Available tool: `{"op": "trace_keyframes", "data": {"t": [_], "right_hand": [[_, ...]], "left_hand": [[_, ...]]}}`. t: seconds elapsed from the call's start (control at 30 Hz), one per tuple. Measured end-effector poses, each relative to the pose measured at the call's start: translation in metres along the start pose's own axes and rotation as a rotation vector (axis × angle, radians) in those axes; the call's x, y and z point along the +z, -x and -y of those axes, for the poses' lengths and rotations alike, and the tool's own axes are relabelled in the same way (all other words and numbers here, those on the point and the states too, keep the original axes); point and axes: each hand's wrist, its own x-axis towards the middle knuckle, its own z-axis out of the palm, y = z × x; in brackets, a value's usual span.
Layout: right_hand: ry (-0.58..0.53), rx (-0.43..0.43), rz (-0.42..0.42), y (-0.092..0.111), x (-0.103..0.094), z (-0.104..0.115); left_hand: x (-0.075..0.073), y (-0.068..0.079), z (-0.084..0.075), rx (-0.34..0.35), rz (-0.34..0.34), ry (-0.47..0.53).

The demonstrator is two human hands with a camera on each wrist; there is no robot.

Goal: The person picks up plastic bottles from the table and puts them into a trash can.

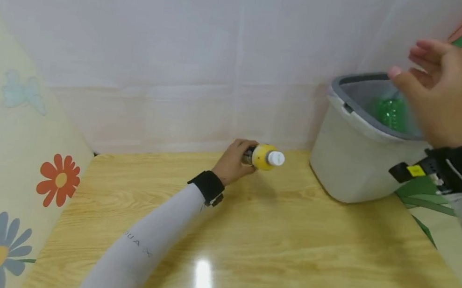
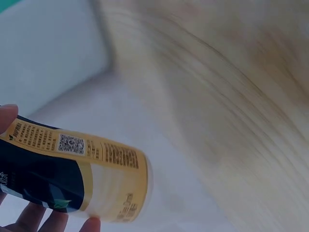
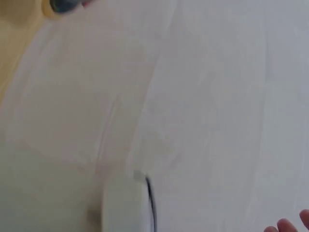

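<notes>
My left hand (image 1: 231, 162) grips a drink bottle (image 1: 265, 157) with a white cap, a yellow top and a dark band on its label. The bottle is tilted, its cap toward the head camera, over the back of the table. In the left wrist view, thumb and fingers wrap the dark part of the label (image 2: 43, 174), and a QR code shows beside it. My right hand (image 1: 447, 94) is raised over a light grey bin (image 1: 351, 161), holding nothing, its fingers loosely bent. Inside the bin lies a green plastic bottle (image 1: 391, 115), partly hidden by its wall.
The bin has a dark grey rim (image 1: 369, 116) and stands at the back right of the wooden table (image 1: 288, 244). White sheeting (image 1: 148, 51) covers the wall behind. A wall with painted flowers (image 1: 58, 180) borders the table's left side.
</notes>
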Motion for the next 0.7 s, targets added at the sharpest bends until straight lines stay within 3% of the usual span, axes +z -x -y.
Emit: {"op": "trace_keyframes", "data": {"t": [0.2, 0.3, 0.4, 0.53, 0.7], "right_hand": [[-0.116, -0.264, 0.237, 0.053, 0.03, 0.001], [-0.075, -0.404, 0.291, 0.08, 0.047, 0.003], [-0.013, -0.502, 0.313, 0.105, 0.064, 0.007], [0.036, -0.572, 0.361, 0.132, 0.09, 0.012], [0.071, -0.569, 0.435, 0.159, 0.116, 0.013]], "left_hand": [[-0.018, 0.034, -0.016, 0.019, -0.044, 0.278], [-0.021, 0.049, -0.026, 0.034, -0.04, 0.365], [-0.022, 0.06, -0.035, 0.099, -0.034, 0.426], [-0.024, 0.075, -0.047, 0.182, -0.032, 0.481], [-0.024, 0.095, -0.058, 0.261, -0.027, 0.481]]}}
